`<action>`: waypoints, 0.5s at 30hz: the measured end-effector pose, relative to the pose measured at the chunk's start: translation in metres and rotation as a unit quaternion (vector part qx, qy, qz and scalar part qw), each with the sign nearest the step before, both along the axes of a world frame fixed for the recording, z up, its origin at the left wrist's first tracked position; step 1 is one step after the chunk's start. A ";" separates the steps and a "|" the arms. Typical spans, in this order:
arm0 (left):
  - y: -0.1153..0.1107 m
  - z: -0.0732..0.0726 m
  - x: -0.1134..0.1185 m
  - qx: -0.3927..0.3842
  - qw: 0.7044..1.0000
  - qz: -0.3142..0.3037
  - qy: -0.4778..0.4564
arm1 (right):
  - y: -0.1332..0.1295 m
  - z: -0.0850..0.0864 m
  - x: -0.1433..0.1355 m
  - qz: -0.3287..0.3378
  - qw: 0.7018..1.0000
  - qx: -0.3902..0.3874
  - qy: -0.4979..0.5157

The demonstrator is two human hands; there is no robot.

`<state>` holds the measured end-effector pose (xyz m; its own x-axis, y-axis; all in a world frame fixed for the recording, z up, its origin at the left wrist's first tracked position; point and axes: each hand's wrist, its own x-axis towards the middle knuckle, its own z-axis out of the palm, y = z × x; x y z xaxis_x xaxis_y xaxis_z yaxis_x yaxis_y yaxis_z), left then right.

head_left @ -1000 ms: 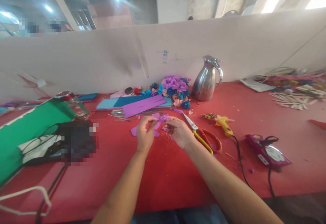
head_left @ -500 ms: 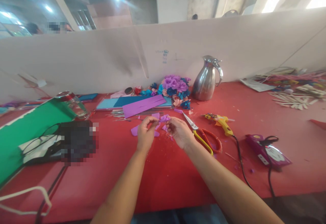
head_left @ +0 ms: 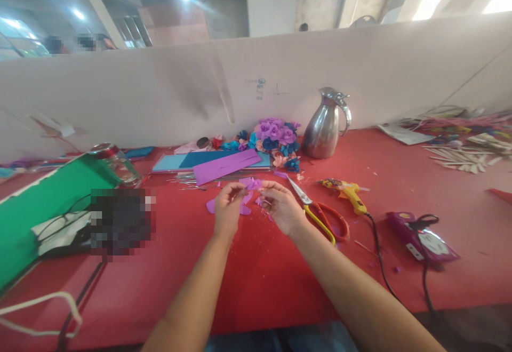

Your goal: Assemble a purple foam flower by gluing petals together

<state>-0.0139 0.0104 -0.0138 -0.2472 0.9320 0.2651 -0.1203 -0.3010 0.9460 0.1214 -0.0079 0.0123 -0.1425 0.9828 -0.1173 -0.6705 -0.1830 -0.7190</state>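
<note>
Handwriting on the pale partition is unreadably blurred.

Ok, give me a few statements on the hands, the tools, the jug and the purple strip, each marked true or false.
1. The left hand and right hand both hold a small purple piece. True.
2. The scissors lie to the left of the left hand. False: they lie to the right of the right hand.
3. The metal jug stands upright. True.
4. The yellow glue gun is in the right hand. False: it lies on the red table, right of the scissors.
5. The long purple strip lies partly over the blue sheets. True.
</note>
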 end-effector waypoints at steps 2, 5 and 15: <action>0.000 -0.001 -0.002 0.013 0.999 0.012 0.040 | -0.001 0.001 0.000 0.001 1.000 -0.005 -0.015; -0.002 0.000 -0.004 0.049 0.989 0.034 0.135 | -0.002 0.001 0.000 -0.001 0.999 -0.009 -0.048; -0.003 0.000 -0.004 0.049 0.987 0.036 0.150 | -0.002 -0.002 -0.002 -0.001 0.996 0.018 -0.089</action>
<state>-0.0177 0.0071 -0.0138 -0.2077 0.8809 0.4253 0.1862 -0.3912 0.9013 0.1190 -0.0099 0.0108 -0.1200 0.9871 -0.1060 -0.5327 -0.1541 -0.8321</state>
